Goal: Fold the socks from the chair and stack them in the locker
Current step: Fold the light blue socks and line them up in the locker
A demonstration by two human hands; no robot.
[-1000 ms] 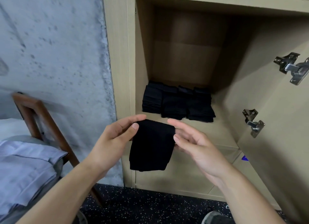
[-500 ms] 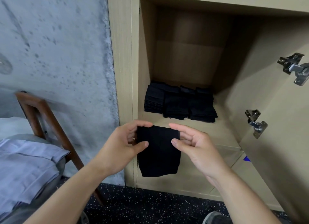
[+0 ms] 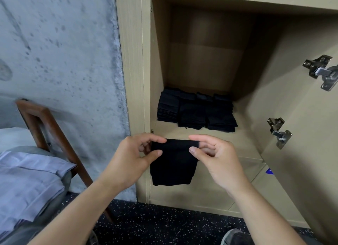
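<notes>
Open locker (image 3: 210, 138), folded black sock (image 3: 173, 164), hanging

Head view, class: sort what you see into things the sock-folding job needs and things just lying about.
Job:
black sock, pinched by left hand and right hand
sock stacks
locker
chair

Lying about:
folded pale-blue cloth
door hinges
</notes>
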